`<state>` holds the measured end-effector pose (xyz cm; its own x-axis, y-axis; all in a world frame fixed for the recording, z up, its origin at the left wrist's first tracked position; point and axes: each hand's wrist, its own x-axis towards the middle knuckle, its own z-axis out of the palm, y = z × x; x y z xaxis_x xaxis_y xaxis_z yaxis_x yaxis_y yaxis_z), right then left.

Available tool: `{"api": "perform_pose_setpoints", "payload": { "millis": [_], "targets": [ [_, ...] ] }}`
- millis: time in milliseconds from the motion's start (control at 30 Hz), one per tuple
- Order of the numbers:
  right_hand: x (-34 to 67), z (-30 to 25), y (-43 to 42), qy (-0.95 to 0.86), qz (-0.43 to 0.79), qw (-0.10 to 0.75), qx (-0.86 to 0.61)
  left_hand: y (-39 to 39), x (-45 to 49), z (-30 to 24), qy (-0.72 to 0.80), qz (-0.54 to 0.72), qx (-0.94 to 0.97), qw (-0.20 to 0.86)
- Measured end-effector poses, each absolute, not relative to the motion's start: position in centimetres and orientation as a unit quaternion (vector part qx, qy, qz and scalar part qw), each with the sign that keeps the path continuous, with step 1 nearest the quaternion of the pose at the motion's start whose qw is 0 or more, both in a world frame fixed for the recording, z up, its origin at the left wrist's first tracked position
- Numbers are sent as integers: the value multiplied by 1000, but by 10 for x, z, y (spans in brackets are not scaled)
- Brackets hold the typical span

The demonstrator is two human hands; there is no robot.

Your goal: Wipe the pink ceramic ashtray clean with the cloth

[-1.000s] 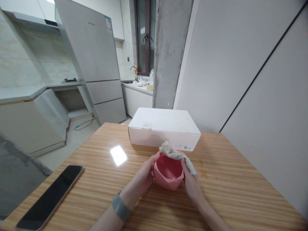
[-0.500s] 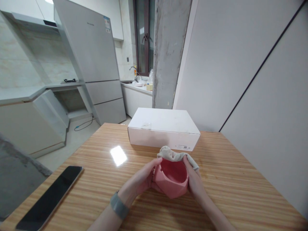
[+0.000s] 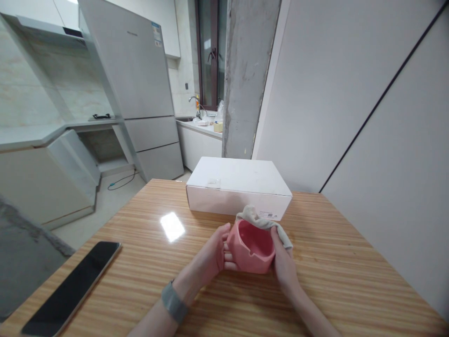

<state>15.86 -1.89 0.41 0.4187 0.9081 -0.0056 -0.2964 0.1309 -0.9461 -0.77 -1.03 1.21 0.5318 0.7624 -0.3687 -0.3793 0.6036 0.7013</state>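
A pink faceted ashtray [image 3: 250, 260], with notches in its rim, is held tilted above the table, its hollow facing me. My left hand [image 3: 213, 252] supports its left side with the fingers curled beneath and behind. The left thumb is raised off the rim. My right hand [image 3: 284, 257] grips the right side, its thumb at the rim pressing on a light grey cloth [image 3: 261, 221]. That cloth is draped along the ashtray's far edge and hangs over on the right. The right fingers are mostly hidden behind the ashtray and cloth.
A white closed box [image 3: 238, 180] lies just beyond my hands on the wood-grain table [image 3: 333, 262]. At the left edge rests a dark smartphone [image 3: 73, 285]. A pale wall [image 3: 351, 93] rises to the right; a fridge [image 3: 133, 70] stands farther back.
The ashtray has turned in my hands, so a rim notch moved from the left to the front. My left thumb has come off the rim. The cloth has shifted slightly upward.
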Motion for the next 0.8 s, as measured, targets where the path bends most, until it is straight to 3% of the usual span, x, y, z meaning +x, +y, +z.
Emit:
{"api": "perform_pose_setpoints", "payload": {
  "millis": [133,300,533,667,800],
  "targets": [
    [158,2,-20,-303,492,660,-480,-8,-10,10,381,307,303,818],
    [152,0,-22,-315,474,656,-496,-10,-4,5,414,356,273,792],
    [152,0,-24,-412,387,671,-480,-14,-1,9,281,433,258,816],
    [153,0,-27,-366,451,663,-472,-13,-2,9,306,368,270,835],
    [153,4,-29,-356,489,650,-459,-13,0,9,284,388,268,835]
  ]
}}
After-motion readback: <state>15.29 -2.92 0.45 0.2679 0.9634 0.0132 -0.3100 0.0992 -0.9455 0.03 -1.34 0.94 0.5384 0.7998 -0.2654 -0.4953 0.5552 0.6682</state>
